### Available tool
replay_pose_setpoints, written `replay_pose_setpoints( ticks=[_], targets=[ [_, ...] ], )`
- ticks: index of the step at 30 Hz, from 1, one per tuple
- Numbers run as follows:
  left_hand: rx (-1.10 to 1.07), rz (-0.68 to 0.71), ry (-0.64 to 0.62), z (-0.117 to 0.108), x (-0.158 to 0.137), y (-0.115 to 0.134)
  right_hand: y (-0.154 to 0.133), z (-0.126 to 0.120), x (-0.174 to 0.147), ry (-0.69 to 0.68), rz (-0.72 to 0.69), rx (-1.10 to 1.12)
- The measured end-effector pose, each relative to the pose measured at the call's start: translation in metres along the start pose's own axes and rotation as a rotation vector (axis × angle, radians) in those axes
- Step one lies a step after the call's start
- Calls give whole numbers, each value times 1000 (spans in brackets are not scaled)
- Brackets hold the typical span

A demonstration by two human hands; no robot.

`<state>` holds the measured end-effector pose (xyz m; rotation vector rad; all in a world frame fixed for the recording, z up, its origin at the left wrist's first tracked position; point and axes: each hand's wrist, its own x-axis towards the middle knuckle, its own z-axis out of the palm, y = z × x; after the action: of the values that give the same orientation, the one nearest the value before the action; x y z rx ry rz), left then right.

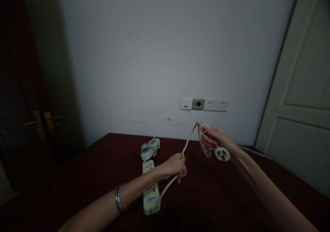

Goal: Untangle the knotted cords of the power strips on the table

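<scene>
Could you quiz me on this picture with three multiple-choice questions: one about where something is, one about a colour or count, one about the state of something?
1. Where does the power strip lie?
A. on the dark table
B. on the floor
C. fixed to the wall

2. What colour is the cord stretched between the hands?
A. black
B. white
C. red

3. What is the state of the plug by the right hand?
A. pushed into a wall socket
B. lying loose on the table
C. unplugged, at the hand with loops of cord

Answers:
1 A: the strip rests flat on the tabletop, under the left hand.
2 B: the cord looks white or cream against the dark wood.
3 C: its prongs are bare, and it hangs well below the wall sockets.
</scene>
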<state>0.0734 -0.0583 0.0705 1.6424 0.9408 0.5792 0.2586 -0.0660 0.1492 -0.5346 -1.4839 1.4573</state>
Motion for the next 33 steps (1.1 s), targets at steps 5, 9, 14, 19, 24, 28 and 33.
replay_pose_setpoints(
  ticks=[5, 9, 14, 19, 24, 28, 33],
  targets=[
    [153, -70, -112, 13, -1, -2, 25, 27, 11, -85, 118, -406],
    [311, 7, -179, 16, -9, 1, 46, 43, 11, -167, 222, -461],
    [212, 56, -212, 4, -19, 0, 67, 33, 1, -209, 324, -557],
    [12, 37, -318, -9, -23, -2, 75, 24, -7, -127, 219, -776],
    [54, 163, -431, -12, -37, -10, 77, 31, -8, -72, 285, -727],
    [470, 318, -246, -9, -62, -14, 78, 35, -10, -77, 378, -694],
    [823, 369, -173, -8, -87, -22, 77, 34, -14, -152, 387, -719]
  ],
)
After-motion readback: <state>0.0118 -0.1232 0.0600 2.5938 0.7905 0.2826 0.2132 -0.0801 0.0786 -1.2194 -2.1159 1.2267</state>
